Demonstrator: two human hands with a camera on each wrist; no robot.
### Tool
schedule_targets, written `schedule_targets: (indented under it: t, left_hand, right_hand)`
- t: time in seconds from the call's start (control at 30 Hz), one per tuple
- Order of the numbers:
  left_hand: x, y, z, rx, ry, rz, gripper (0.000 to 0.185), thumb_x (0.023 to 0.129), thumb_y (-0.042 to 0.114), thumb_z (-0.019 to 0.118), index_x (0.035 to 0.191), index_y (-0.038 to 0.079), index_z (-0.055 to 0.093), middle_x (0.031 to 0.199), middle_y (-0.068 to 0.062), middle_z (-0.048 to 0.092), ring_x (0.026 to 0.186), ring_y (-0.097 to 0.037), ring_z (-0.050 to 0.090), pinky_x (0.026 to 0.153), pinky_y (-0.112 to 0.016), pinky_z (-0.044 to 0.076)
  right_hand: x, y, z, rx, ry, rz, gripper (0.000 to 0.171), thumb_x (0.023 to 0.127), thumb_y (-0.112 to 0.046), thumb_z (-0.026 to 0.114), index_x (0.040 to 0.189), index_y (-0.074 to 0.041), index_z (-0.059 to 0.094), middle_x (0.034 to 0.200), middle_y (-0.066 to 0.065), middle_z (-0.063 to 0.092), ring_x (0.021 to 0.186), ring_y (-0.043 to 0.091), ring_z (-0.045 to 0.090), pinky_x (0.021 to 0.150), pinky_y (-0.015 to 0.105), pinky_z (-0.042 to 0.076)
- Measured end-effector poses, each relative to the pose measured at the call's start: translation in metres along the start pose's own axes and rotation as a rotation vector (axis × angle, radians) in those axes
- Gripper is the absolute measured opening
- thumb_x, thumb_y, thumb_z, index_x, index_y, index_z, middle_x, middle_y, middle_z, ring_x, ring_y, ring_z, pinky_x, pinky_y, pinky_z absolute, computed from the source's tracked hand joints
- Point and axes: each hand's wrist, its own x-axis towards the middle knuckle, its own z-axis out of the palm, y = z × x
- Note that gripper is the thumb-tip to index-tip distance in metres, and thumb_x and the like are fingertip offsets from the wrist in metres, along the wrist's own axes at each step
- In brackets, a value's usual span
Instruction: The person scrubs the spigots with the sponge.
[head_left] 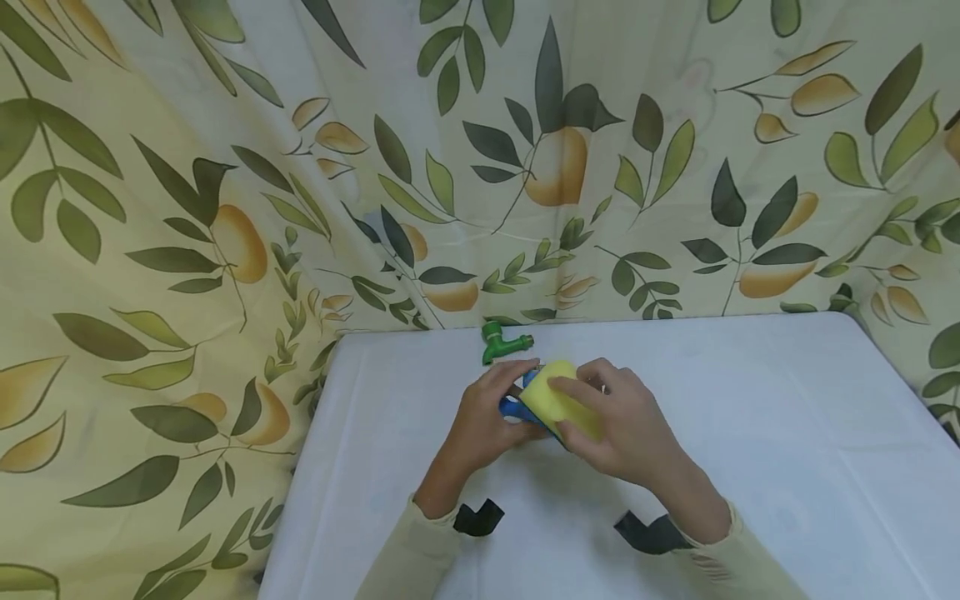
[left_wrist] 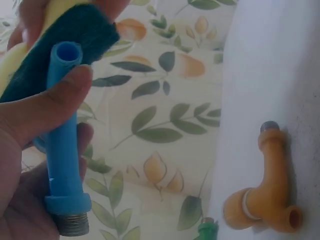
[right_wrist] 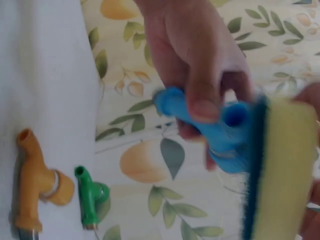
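Above the white table my left hand (head_left: pixel 480 421) grips a blue plastic tap (left_wrist: pixel 65 155), thumb laid across its body. The tap's silver threaded end points down in the left wrist view, and its open spout faces up. A yellow sponge (head_left: pixel 558 396) with a dark green scouring side (right_wrist: pixel 254 170) is held in my right hand (head_left: pixel 630 425). That scouring side lies against or very close to the blue tap's spout end; contact is hard to tell. In the head view the sponge and fingers hide most of the tap.
On the white table (head_left: pixel 787 433) a green tap (head_left: pixel 501 342) lies near the back edge, just beyond my hands. An orange tap (left_wrist: pixel 267 192) lies on the table too, visible in both wrist views. Leaf-patterned cloth (head_left: pixel 637 233) hangs behind the table and to its left.
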Motion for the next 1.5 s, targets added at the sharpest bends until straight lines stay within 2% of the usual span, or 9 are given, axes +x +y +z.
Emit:
schedule_targets:
  t: [0.2,0.33,0.6,0.9,1.0,1.1,1.23,1.37,1.5]
  left_hand:
    - [0.000,-0.001,0.002,0.036,0.008,-0.031,0.080,0.071,0.033,0.095,0.140,0.017,0.058,0.127,0.000,0.067,0.084,-0.016,0.069,0.075,-0.018,0.057]
    - [-0.001,-0.005,0.004,-0.020,-0.011,-0.042,0.079,0.074,0.031,0.093,0.143,0.019,0.055,0.135,-0.001,0.060,0.090,-0.016,0.066,0.078,-0.018,0.057]
    - [-0.002,-0.010,0.001,-0.258,-0.151,-0.107,0.077,0.090,0.009,0.079,0.155,0.023,0.039,0.145,-0.006,0.054,0.102,-0.017,0.066,0.086,-0.023,0.058]
    - [0.000,-0.012,0.002,-0.463,-0.112,-0.211,0.080,0.088,0.003,0.078,0.151,0.032,0.039,0.141,-0.011,0.057,0.104,-0.023,0.071,0.086,-0.028,0.061]
    - [0.000,-0.016,0.003,-0.512,-0.106,-0.224,0.080,0.088,0.001,0.077,0.152,0.030,0.039,0.144,-0.012,0.054,0.107,-0.026,0.072,0.087,-0.031,0.061]
    - [-0.001,-0.020,0.002,-0.597,-0.142,-0.194,0.082,0.088,-0.003,0.075,0.154,0.028,0.037,0.147,-0.012,0.048,0.113,-0.028,0.068,0.090,-0.033,0.061]
    - [-0.003,-0.031,-0.005,-0.839,-0.277,-0.122,0.088,0.089,-0.007,0.070,0.160,0.021,0.026,0.155,-0.015,0.037,0.123,-0.026,0.059,0.094,-0.030,0.058]
    - [-0.005,-0.039,-0.010,-1.033,-0.403,-0.069,0.095,0.092,0.009,0.076,0.164,0.014,0.013,0.159,-0.017,0.032,0.130,-0.021,0.054,0.096,-0.024,0.055]
    - [-0.004,-0.042,-0.009,-1.092,-0.404,-0.020,0.107,0.085,0.026,0.083,0.163,0.009,0.012,0.154,-0.010,0.039,0.130,-0.021,0.054,0.096,-0.025,0.056]
  right_hand:
    - [0.004,-0.004,-0.002,-0.061,0.004,0.070,0.041,0.079,-0.031,0.071,0.118,-0.018,0.073,0.097,0.008,0.061,0.076,0.020,0.055,0.061,0.034,0.046]
    - [0.004,-0.010,-0.003,-0.105,-0.025,0.091,0.042,0.079,-0.032,0.072,0.119,-0.017,0.071,0.096,0.009,0.060,0.073,0.019,0.054,0.059,0.034,0.046]
    - [0.005,-0.013,0.003,-0.181,-0.003,0.164,0.042,0.080,-0.034,0.072,0.118,-0.015,0.071,0.093,0.013,0.061,0.066,0.022,0.054,0.055,0.033,0.041]
    - [0.001,-0.011,0.013,-0.201,0.053,0.227,0.044,0.082,-0.035,0.070,0.120,-0.012,0.071,0.096,0.015,0.062,0.068,0.025,0.054,0.057,0.036,0.043]
    - [0.000,-0.010,0.014,-0.185,0.025,0.165,0.044,0.082,-0.035,0.071,0.120,-0.012,0.072,0.097,0.016,0.063,0.072,0.024,0.056,0.058,0.037,0.044]
    - [-0.001,-0.007,0.014,-0.179,0.039,0.131,0.043,0.080,-0.035,0.070,0.117,-0.013,0.073,0.095,0.016,0.064,0.070,0.025,0.057,0.056,0.038,0.044]
    - [-0.001,-0.004,0.013,-0.157,0.071,0.199,0.043,0.082,-0.032,0.068,0.119,-0.012,0.072,0.097,0.017,0.062,0.069,0.026,0.056,0.058,0.037,0.043]
    - [0.001,-0.005,0.010,-0.117,0.053,0.275,0.044,0.083,-0.031,0.069,0.122,-0.013,0.071,0.101,0.014,0.062,0.072,0.025,0.057,0.059,0.036,0.044]
    - [0.004,-0.007,0.006,-0.034,0.035,0.258,0.044,0.083,-0.029,0.072,0.124,-0.014,0.070,0.104,0.011,0.060,0.077,0.021,0.055,0.061,0.032,0.044]
